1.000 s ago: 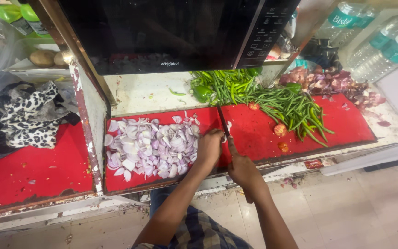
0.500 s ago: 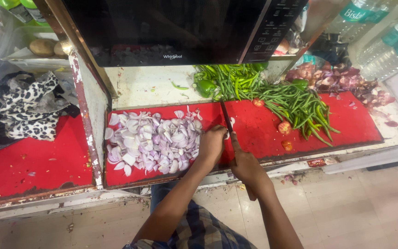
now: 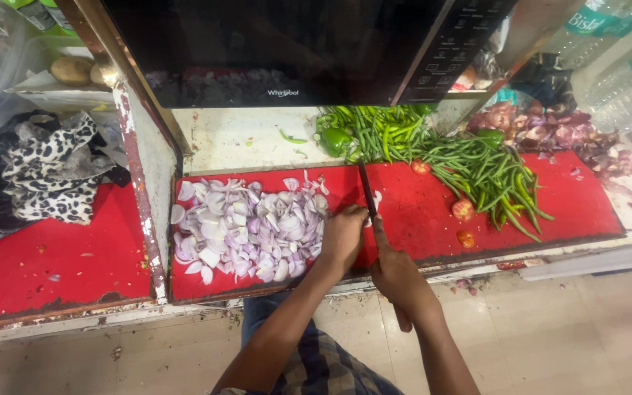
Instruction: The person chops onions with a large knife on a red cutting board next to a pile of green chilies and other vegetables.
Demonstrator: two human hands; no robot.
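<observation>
Right hand (image 3: 396, 276) wrapped around knife (image 3: 368, 192) handle, forefinger stretched along spine for blade control. Left hand (image 3: 344, 235) fingers curled together, pressed at right edge of sliced onion pile (image 3: 246, 227) on red board (image 3: 418, 212), corralling slices. Green chillies (image 3: 477, 170) far right.
</observation>
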